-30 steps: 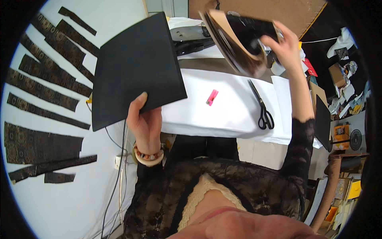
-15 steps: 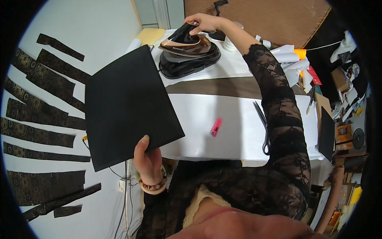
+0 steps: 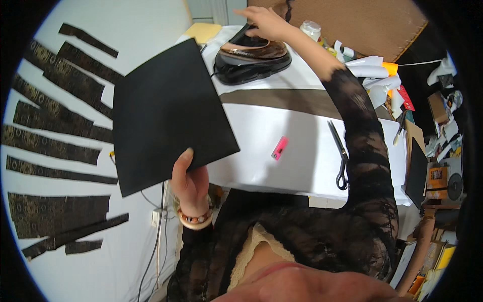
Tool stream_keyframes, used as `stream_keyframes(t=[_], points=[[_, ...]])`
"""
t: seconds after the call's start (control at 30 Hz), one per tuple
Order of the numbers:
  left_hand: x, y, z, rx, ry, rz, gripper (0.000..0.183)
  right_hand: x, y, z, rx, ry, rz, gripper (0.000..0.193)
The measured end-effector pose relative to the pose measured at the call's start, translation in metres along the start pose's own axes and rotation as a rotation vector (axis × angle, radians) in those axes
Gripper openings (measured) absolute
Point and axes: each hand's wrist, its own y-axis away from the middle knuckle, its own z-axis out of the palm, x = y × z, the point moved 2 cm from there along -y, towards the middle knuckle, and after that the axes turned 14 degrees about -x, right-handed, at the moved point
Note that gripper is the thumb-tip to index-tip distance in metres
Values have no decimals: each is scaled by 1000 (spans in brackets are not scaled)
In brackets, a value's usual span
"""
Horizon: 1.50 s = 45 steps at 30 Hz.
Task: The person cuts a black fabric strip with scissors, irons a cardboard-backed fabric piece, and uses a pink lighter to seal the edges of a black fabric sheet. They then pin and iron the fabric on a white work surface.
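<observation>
My left hand [image 3: 191, 182] pinches the lower edge of a stiff black sheet [image 3: 168, 116], with the thumb on top and the fingers underneath. The sheet is held up at the left side of the table, its corners showing. At the far side of the table, a black and bronze clothes iron [image 3: 259, 50] rests on its black base [image 3: 251, 70]. Just above the iron's handle is my right hand [image 3: 266, 24], its fingers stretched out and apart, loose from the grip. The hand hides part of the handle.
A pink box cutter [image 3: 280, 148] and black scissors [image 3: 341, 156] lie on the white table covering [image 3: 246, 171]. A clear jar [image 3: 310, 30] stands behind the iron. Rolled papers [image 3: 372, 68] crowd the back right. Dark patterned strips [image 3: 55, 146] hang on the left wall.
The iron has come down fully onto its base, and my right hand has let go of the handle, its fingers spreading. My left hand still holds the black sheet.
</observation>
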Motion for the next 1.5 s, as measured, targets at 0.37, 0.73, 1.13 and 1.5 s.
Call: stream_keyframes(t=[0.37, 0.73, 1.13, 1.5], points=[[-14, 16, 39, -127, 6, -26, 49, -227, 236, -86, 21, -1825, -39, 33], [-16, 51, 67, -255, 113, -143, 45, -246, 289, -104, 75, -2073, -46, 49], [-9, 66, 81, -255, 113, -227, 43, -273, 321, -121, 178, -1759, -89, 40], [-6, 61, 71, -271, 344, -398, 33, -282, 311, -124, 356, -1460, -92, 39]])
